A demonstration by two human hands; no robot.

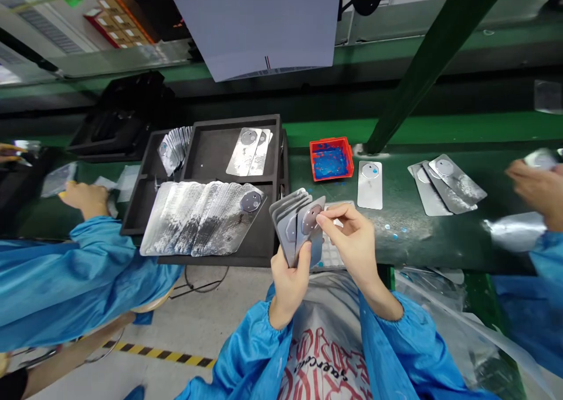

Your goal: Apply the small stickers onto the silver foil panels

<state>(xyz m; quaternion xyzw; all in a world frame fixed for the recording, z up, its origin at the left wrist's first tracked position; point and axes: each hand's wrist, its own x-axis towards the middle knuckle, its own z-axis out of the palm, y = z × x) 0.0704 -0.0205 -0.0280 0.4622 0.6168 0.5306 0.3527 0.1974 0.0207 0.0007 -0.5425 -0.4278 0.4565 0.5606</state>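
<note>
Along the far side, a green conveyor belt, one of it, running the whole width so that loose parts lie within reach of everyone seated beside it. Nearer and to the left, one black compartment tray, its walls keeping plates sorted: a long overlapped row of silver plates leaning like shingles in the front well — too many and too closely lapped to count — a smaller leaning bundle in the back-left well, and a flat pair in the back-right one, two as far as can be told. On the belt to the right, a loose fan of plates, about three, laid overlapped, and a single plate lying flat by itself. Beside that, one small red bin with blue scraps inside, set close, probably to catch peeled film. At centre, a fanned stack of plates, roughly four or five, standing upright above the table edge, just right of the tray, spread like cards, likely so each face shows. Left hand clenched round the lower end of that fan, thumb across the front. Right hand with thumb and forefinger pinching at the round lens patch of the front plate — remaining fingers curled loosely. At the frame edges, two co-workers in blue sleeves: one hand at the left resting on the belt, one hand at the right, blurred, grip impossible to tell.
</note>
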